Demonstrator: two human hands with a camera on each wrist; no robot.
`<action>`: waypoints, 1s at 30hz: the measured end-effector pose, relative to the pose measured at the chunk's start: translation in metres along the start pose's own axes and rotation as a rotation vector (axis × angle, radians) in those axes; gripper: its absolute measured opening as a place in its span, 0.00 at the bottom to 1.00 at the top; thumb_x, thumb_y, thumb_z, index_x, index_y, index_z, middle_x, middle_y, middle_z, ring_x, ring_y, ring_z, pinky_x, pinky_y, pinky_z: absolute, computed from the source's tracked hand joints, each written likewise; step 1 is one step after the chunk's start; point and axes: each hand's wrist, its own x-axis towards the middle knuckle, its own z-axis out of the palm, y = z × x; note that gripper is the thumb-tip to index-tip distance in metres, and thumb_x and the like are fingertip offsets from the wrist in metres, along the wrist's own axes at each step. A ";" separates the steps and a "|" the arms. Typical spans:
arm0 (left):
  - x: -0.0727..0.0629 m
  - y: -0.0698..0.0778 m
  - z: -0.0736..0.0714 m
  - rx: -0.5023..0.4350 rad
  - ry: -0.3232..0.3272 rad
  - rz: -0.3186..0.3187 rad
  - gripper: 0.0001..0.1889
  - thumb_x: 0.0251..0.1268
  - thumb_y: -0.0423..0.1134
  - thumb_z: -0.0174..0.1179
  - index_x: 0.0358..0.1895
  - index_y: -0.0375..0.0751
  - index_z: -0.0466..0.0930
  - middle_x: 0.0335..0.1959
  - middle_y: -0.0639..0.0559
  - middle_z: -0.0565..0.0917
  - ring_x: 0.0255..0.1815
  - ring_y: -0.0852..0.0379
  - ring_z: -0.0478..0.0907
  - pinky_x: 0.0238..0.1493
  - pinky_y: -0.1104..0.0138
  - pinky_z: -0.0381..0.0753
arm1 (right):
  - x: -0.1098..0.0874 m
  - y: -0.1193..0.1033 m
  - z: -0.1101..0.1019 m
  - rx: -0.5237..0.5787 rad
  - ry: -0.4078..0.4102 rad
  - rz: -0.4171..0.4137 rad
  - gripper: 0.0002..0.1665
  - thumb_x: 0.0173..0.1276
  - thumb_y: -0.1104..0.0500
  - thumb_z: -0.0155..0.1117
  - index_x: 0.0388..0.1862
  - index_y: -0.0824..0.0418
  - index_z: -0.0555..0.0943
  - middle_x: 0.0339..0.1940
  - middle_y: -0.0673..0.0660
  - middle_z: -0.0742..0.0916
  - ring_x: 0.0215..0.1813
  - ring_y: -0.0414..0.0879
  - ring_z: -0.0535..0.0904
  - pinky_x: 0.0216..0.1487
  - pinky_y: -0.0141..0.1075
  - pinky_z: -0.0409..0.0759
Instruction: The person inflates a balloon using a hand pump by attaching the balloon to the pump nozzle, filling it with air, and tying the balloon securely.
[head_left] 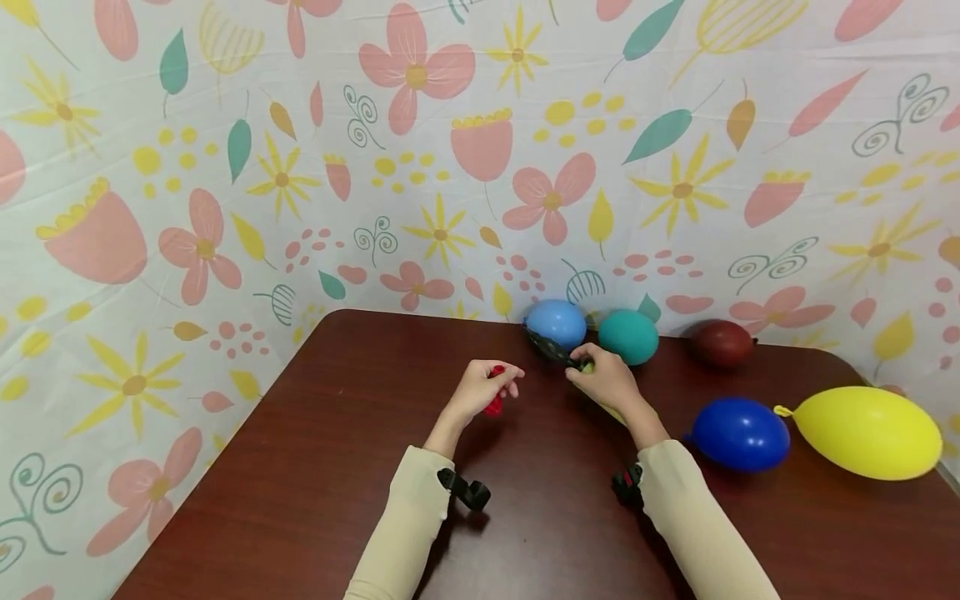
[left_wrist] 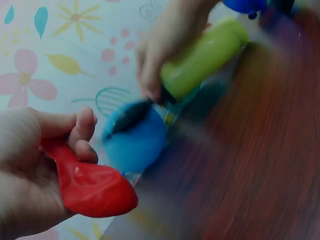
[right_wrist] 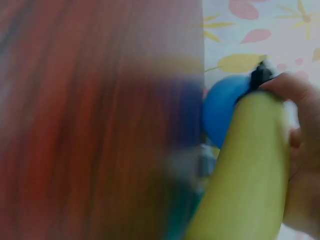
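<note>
A: How does your left hand sit?
B: Your left hand (head_left: 483,390) is curled, thumb over the narrow part of a limp red balloon (left_wrist: 97,187), its wide end free. It should feel light, soft and easily nicked; pinch the neck, nails clear.

A: And your right?
B: Your right hand (head_left: 606,379) grips a yellow-green cylinder (right_wrist: 247,165) near its black end (right_wrist: 260,76), over the counter's (head_left: 330,467) far half. It looks stiff and smooth, probably slippery, so wrap the barrel for more control.

A: Farther out?
B: At the far edge sit light-blue (head_left: 558,323), teal (head_left: 630,337) and dark-red balloons (head_left: 722,343); nearer, at right, dark-blue (head_left: 738,433) and yellow ones (head_left: 867,433). Inflated, they'd likely roll if you brushed them.
</note>
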 end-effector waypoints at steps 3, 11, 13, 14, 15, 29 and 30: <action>-0.001 -0.002 -0.005 0.032 0.017 0.003 0.16 0.74 0.38 0.53 0.46 0.25 0.82 0.18 0.54 0.78 0.24 0.55 0.70 0.21 0.73 0.66 | -0.010 -0.007 -0.003 0.094 0.035 -0.096 0.15 0.66 0.56 0.64 0.49 0.61 0.78 0.46 0.62 0.84 0.41 0.49 0.76 0.45 0.43 0.75; 0.002 -0.002 -0.013 0.097 0.048 0.033 0.15 0.74 0.34 0.52 0.45 0.21 0.82 0.19 0.45 0.77 0.27 0.58 0.73 0.33 0.73 0.73 | -0.032 -0.028 -0.016 0.205 -0.074 -0.220 0.13 0.62 0.59 0.68 0.46 0.56 0.80 0.38 0.55 0.85 0.29 0.42 0.71 0.36 0.32 0.73; 0.001 -0.002 -0.014 0.123 0.052 0.022 0.14 0.72 0.32 0.53 0.39 0.20 0.82 0.21 0.41 0.79 0.26 0.57 0.71 0.30 0.72 0.72 | -0.035 -0.031 -0.016 0.187 -0.102 -0.217 0.12 0.61 0.58 0.68 0.45 0.54 0.80 0.35 0.53 0.84 0.27 0.41 0.70 0.34 0.32 0.72; 0.001 -0.003 -0.014 0.146 0.058 0.019 0.13 0.72 0.31 0.53 0.38 0.21 0.82 0.21 0.41 0.80 0.26 0.57 0.72 0.30 0.72 0.73 | -0.036 -0.032 -0.016 0.170 -0.114 -0.216 0.12 0.61 0.58 0.68 0.44 0.53 0.81 0.34 0.52 0.84 0.26 0.41 0.70 0.34 0.33 0.72; 0.001 -0.003 -0.014 0.164 0.060 0.014 0.12 0.71 0.31 0.53 0.38 0.21 0.82 0.21 0.42 0.80 0.25 0.58 0.71 0.30 0.72 0.72 | -0.036 -0.032 -0.015 0.153 -0.121 -0.214 0.12 0.61 0.58 0.68 0.44 0.53 0.81 0.34 0.52 0.84 0.26 0.41 0.69 0.34 0.33 0.71; -0.003 -0.004 -0.017 0.545 -0.005 0.078 0.11 0.66 0.25 0.54 0.46 0.28 0.84 0.15 0.47 0.73 0.15 0.61 0.52 0.20 0.73 0.54 | -0.039 -0.030 -0.008 0.062 -0.177 -0.167 0.11 0.58 0.58 0.70 0.41 0.53 0.82 0.37 0.53 0.85 0.30 0.43 0.70 0.37 0.35 0.70; -0.004 -0.003 -0.017 0.564 -0.018 0.078 0.11 0.66 0.25 0.54 0.45 0.28 0.84 0.15 0.46 0.74 0.16 0.61 0.52 0.20 0.73 0.55 | -0.039 -0.031 -0.008 0.060 -0.185 -0.167 0.11 0.58 0.58 0.70 0.41 0.53 0.82 0.36 0.53 0.85 0.30 0.42 0.71 0.37 0.35 0.70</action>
